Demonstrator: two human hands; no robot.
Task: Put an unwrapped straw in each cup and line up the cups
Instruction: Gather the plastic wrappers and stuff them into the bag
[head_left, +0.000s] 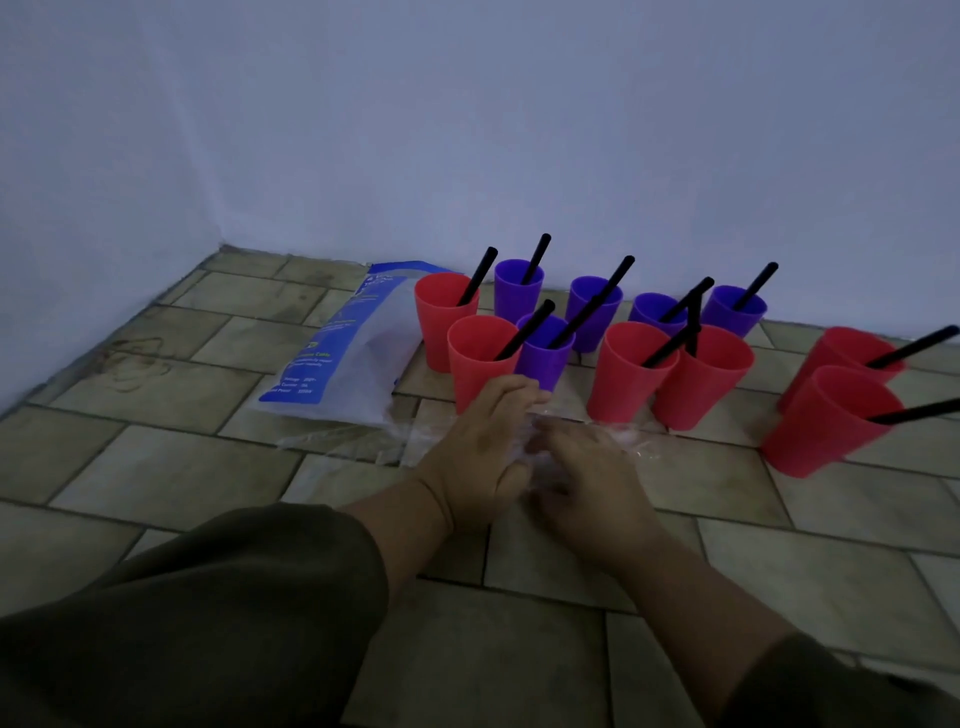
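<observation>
- Left hand (480, 441) and right hand (587, 483) are both down on the floor (208, 467), on a pile of clear wrappers (358, 444) just in front of the cups.
- Grip: left fingers curl over the film and pinch it. The right hand is blurred, so I cannot tell whether it grips or just presses.
- No straw visible in either hand.
- Red cups (698, 384) and purple cups (519, 291) stand near the wall (519, 130) with black straws (759, 285) in them. One purple cup mid-cluster is unclear.
- Not lined up: they form a bunched double row, some touching, with two red ones well apart on the right.
- Likely step: clearing wrappers before lining up.
- Bunch the film into one wad and lift it straight up. Don't sweep forward, the nearest cups are just beyond the fingertips.
- Drop the wad by the printed bag (348, 358) on the left, away from the cups.
- Then slide the cups by the base, since the leaning straws probably make them tippy.
</observation>
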